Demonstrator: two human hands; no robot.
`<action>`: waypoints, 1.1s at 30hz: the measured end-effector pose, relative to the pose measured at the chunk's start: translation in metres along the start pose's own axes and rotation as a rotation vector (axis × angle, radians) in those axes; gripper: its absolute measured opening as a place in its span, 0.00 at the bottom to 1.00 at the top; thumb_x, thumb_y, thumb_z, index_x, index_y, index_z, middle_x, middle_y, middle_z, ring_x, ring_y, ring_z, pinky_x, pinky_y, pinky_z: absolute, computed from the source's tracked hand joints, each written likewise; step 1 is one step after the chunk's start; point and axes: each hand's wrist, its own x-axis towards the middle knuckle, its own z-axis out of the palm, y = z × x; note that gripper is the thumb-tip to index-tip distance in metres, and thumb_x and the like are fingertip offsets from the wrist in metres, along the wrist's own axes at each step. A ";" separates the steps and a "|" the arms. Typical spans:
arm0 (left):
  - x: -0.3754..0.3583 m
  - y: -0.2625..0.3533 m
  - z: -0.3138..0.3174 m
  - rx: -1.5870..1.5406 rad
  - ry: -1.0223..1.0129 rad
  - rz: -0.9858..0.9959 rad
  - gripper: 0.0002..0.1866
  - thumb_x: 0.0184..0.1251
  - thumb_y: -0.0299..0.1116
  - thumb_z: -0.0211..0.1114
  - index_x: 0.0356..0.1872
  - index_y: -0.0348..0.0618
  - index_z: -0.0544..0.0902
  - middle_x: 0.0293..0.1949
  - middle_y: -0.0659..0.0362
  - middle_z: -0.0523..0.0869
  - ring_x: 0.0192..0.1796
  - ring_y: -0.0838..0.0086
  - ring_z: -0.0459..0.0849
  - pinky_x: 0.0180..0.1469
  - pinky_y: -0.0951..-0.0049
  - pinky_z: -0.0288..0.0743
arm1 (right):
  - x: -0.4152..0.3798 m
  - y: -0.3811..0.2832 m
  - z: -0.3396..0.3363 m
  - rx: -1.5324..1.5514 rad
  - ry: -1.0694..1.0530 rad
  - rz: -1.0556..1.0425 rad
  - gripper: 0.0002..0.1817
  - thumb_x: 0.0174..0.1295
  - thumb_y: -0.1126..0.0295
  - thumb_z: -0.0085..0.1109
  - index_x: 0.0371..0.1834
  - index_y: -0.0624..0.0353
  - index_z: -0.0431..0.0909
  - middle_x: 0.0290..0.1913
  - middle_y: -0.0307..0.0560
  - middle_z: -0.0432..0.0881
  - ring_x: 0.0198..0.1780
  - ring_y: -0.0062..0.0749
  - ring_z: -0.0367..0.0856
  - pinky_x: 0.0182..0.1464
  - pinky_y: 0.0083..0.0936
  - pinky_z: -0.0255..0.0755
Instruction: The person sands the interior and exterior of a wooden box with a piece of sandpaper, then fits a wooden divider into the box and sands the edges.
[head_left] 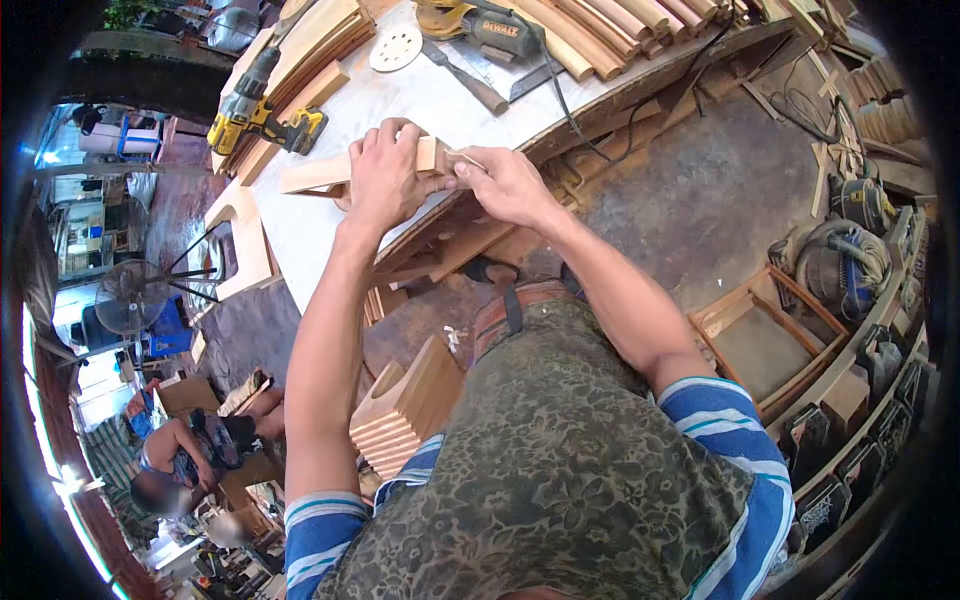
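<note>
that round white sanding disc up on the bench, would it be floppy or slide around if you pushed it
The sanding disc looks thin and flat, so it is probably light and would likely flex if lifted by one edge. Lying loose on the smooth pale bench top, it would likely slide at a nudge. Flat on its face, it seems unlikely to roll.

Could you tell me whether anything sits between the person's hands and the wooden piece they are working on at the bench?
Nothing visible does. The left hand already grips the wooden piece over the workbench edge, and the right hand touches its end directly.
</note>
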 end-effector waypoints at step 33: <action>-0.013 0.011 -0.002 -0.004 0.029 -0.026 0.33 0.43 0.47 0.88 0.51 0.49 0.82 0.53 0.59 0.83 0.57 0.58 0.78 0.62 0.55 0.66 | -0.090 0.105 -0.019 0.241 0.222 -0.285 0.35 0.63 0.69 0.66 0.73 0.73 0.70 0.52 0.53 0.85 0.54 0.38 0.85 0.58 0.33 0.78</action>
